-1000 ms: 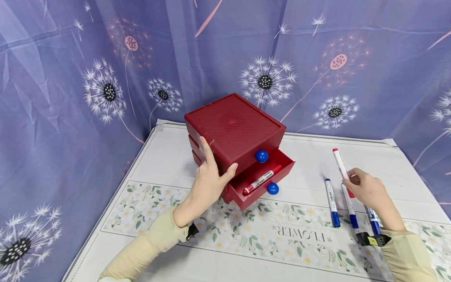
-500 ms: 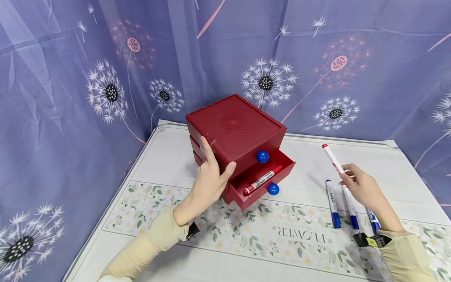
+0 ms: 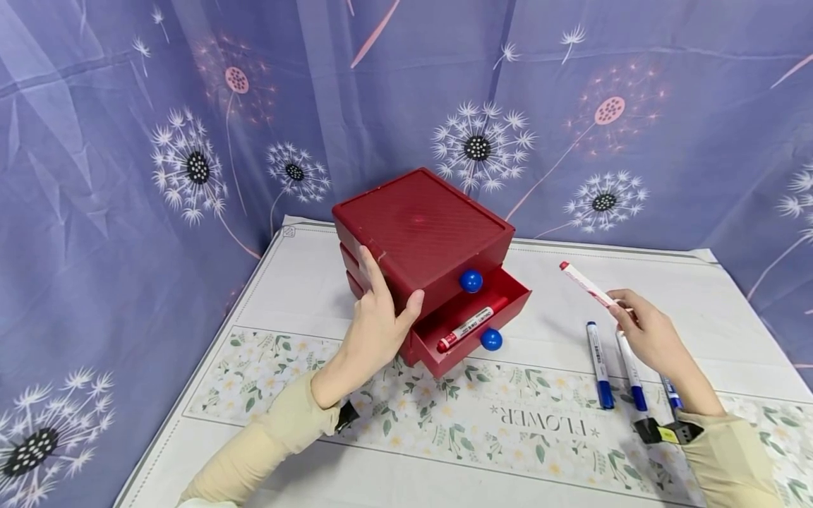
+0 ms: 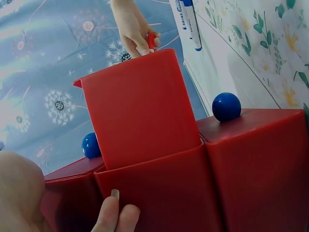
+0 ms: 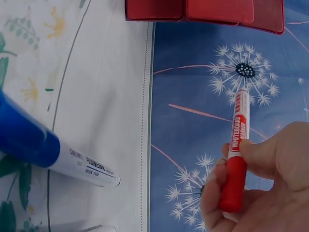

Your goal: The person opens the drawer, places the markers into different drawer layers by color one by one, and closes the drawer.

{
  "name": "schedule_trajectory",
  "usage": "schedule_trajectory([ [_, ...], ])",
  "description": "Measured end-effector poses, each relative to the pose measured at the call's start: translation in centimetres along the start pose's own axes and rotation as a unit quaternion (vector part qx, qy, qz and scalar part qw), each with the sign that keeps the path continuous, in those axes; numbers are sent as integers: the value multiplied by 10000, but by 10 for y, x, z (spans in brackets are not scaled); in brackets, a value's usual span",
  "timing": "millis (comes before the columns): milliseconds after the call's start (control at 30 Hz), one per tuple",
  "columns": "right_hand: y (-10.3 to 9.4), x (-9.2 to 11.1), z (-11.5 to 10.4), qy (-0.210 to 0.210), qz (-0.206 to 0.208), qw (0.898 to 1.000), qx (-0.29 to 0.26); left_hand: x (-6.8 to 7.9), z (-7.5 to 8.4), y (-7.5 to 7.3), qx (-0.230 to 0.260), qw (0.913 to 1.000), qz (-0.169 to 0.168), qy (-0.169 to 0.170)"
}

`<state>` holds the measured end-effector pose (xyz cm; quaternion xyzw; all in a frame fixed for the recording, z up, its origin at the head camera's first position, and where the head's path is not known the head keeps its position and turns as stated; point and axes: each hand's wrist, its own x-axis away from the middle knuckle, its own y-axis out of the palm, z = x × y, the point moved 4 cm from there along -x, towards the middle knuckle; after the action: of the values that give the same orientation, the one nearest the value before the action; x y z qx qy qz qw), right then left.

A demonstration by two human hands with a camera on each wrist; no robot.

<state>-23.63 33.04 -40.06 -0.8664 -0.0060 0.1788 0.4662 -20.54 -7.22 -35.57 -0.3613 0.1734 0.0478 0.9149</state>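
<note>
My left hand point(image 3: 375, 324) rests against the near left corner of a red drawer cabinet point(image 3: 422, 226), index finger straight along its side and thumb at the front edge. The middle drawer point(image 3: 466, 346) is pulled out, with a red-capped whiteboard marker point(image 3: 470, 324) lying inside. To the right, my right hand point(image 3: 654, 339) pinches another red whiteboard marker point(image 3: 584, 283) between thumb and fingers by its capped end, raised above the table. In the right wrist view this marker point(image 5: 239, 125) shows its red cap in the fingers and its white barrel pointing away.
Several blue-capped markers lie near the right hand: a left one point(image 3: 598, 367), a middle one point(image 3: 631, 374) and one point(image 3: 672, 391) partly under the wrist. Blue knobs point(image 3: 492, 339) stick out from the drawer fronts. A dandelion-print curtain point(image 3: 394, 85) stands behind the table.
The right hand has lifted the red marker off from beside the blue ones and moved slightly left, tilting its far end toward the cabinet. The left hand has stayed in place.
</note>
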Motion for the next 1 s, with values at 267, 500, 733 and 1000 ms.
schedule_trajectory([
  [267,1,-2,-5,-205,258,9993,-156,0,0,0,-34,10000,40,-15],
  [500,-1,-2,-10,-363,510,9973,-372,-1,-1,0,-26,10000,15,-14],
  [733,1,-4,-14,-427,535,9964,-507,-1,0,0,34,10000,-11,4],
  [1000,3,-6,-18,-554,628,9941,-695,0,-2,1,-5,10000,55,40],
])
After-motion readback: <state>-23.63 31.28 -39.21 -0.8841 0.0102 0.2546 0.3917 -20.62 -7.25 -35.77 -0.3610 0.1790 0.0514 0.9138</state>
